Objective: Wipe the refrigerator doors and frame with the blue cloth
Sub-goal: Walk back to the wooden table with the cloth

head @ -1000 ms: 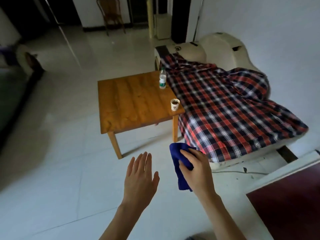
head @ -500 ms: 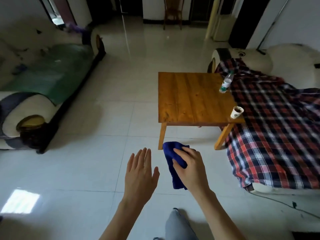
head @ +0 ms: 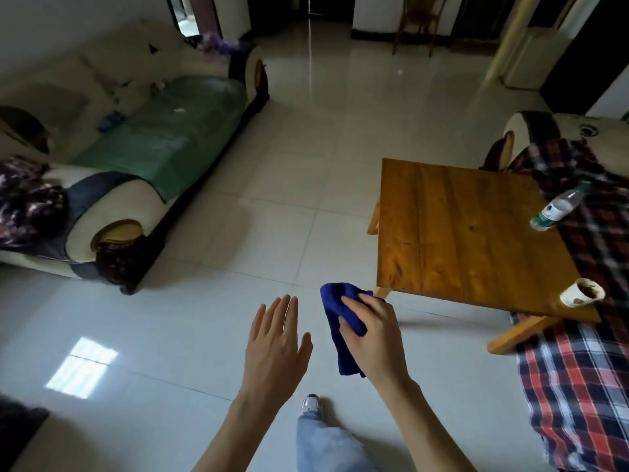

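Your right hand [head: 372,335] is clenched around the blue cloth [head: 337,311], held in mid-air above the tiled floor [head: 306,216], just off the near left corner of the wooden table [head: 469,233]. Your left hand [head: 275,345] is released, fingers extended and together, palm down, beside the cloth but not touching it. On the table, a paper cup [head: 582,292] sits at the near right corner and a plastic bottle [head: 558,206] at the right edge.

No writing can be read anywhere. The plastic bottle [head: 558,206] near the right edge of the wooden surface [head: 466,233] wears a green and white label, but its print is too blurred to make out. The paper cup [head: 582,292] at the near right corner bears dark marks, also illegible.
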